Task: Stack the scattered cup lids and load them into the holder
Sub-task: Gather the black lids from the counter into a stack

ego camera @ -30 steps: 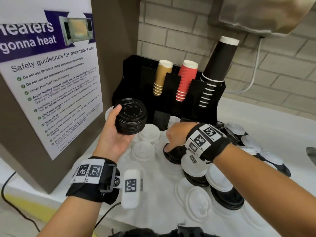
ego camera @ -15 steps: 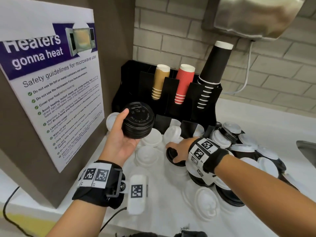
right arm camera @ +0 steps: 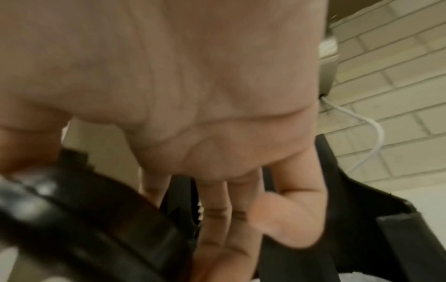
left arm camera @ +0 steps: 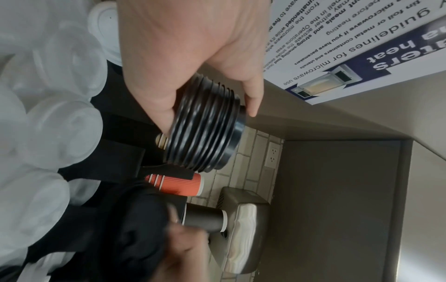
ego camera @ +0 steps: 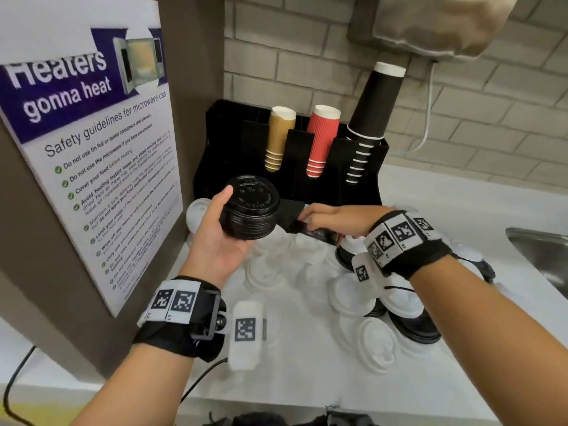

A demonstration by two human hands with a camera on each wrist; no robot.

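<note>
Pale brick tiling (ego camera: pixel 307 56) backs a white counter (ego camera: pixel 307 364) where a black cup holder (ego camera: pixel 362 167) stands against the wall, holding a tan cup stack (ego camera: pixel 278 138), a red cup stack (ego camera: pixel 322 139) and a tall black cup stack (ego camera: pixel 373 118). At the left a microwave safety poster (ego camera: pixel 89 167) is fixed to a brown panel. The left hand (ego camera: pixel 215 241) is raised in front of the holder, palm up, gripping a stack of black lids (ego camera: pixel 250 212): the thumb lies along the stack's left side, the fingers curl round its far side out of sight, and its base sits against the palm. From the left wrist view the ribbed rims of that stack (left arm camera: pixel 205 131) jut out past the thumb and palm. The right hand (ego camera: pixel 335 219) is just to the right of the stack, knuckles up, pinching a single black lid (ego camera: pixel 310 230) by its rim; the lid hangs below the fingers, tilted, its nearest edge close to the stack though contact cannot be made out. In the right wrist view this lid (right arm camera: pixel 84 219) is blurred, held under the thumb side. Loose white lids (ego camera: pixel 267 272) lie scattered on the counter under both hands, and more white and black lids (ego camera: pixel 412 327) are heaped at the right, near a metal sink edge (ego camera: pixel 541 250).
</note>
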